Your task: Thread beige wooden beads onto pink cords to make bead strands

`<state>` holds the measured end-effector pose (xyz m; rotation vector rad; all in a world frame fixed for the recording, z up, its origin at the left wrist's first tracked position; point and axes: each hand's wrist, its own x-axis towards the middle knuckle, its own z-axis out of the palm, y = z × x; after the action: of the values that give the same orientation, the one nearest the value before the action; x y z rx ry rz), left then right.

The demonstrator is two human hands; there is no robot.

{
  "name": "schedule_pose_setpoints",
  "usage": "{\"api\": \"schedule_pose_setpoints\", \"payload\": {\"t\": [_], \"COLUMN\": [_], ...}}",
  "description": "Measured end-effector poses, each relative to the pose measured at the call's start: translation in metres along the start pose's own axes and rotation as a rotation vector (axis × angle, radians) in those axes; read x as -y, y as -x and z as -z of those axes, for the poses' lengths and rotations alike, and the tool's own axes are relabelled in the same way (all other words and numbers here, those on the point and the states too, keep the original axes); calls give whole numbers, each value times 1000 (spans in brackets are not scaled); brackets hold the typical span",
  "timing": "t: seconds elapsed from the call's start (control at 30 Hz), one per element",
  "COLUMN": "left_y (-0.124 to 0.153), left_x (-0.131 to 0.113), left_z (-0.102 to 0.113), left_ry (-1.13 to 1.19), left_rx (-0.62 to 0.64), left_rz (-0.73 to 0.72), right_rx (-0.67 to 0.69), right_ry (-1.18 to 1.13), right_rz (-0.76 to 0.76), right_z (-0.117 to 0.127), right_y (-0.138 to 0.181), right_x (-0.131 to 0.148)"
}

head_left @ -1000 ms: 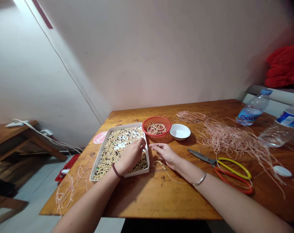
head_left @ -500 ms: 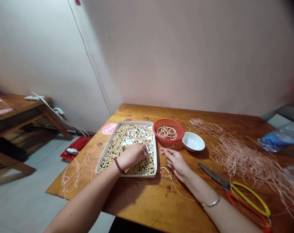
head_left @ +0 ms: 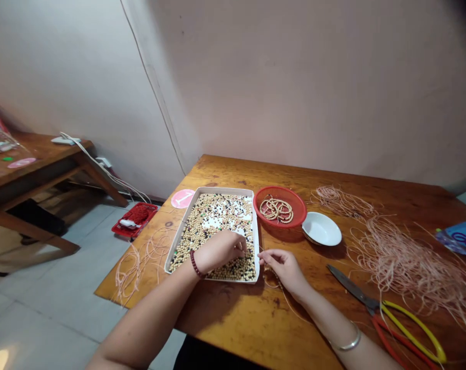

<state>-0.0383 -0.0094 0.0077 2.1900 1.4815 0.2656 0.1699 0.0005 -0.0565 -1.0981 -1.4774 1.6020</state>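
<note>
My left hand (head_left: 225, 250) is over a white tray (head_left: 258, 231) of small beads (head_left: 202, 226), mostly cream and black with a few green. Its fingertips are pinched down among the beads, and whatever they grip is too small to make out. Just off the tray's right edge, my right hand (head_left: 281, 268) pinches a thin pink cord (head_left: 292, 307) between thumb and fingers. Part of a strand of threaded beads hangs beneath that hand, mostly hidden by it; the cord's tail trails across the wooden table.
Behind my right hand, a red basket (head_left: 300, 210) holds finished-looking bead loops, with a white bowl (head_left: 321, 229) beside it. Large scissors (head_left: 371, 306) and a heap of pink cords (head_left: 406, 257) lie to the right. More cord (head_left: 132, 272) hangs over the table's left edge.
The view has swung slightly right-to-left, shifting everything rightward in frame. My right hand has come closer to the tray edge, and its bead strand is now more hidden. My left hand stays in the beads.
</note>
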Motion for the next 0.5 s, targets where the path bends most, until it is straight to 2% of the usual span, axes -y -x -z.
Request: {"api": "schedule_pose_setpoints", "payload": {"t": [0.13, 0.23, 0.5], "left_y": [-1, 1, -8], "left_x": [7, 8, 16], "left_z": [11, 18, 13], "left_ry": [-22, 7, 296], "left_rx": [-65, -85, 63], "left_rz": [59, 39, 3], "right_rx": [17, 40, 16], "right_ry": [35, 68, 90], "right_rz": [4, 23, 103], "right_z": [0, 2, -4], "right_y": [1, 1, -1], "right_x": [0, -1, -9]}}
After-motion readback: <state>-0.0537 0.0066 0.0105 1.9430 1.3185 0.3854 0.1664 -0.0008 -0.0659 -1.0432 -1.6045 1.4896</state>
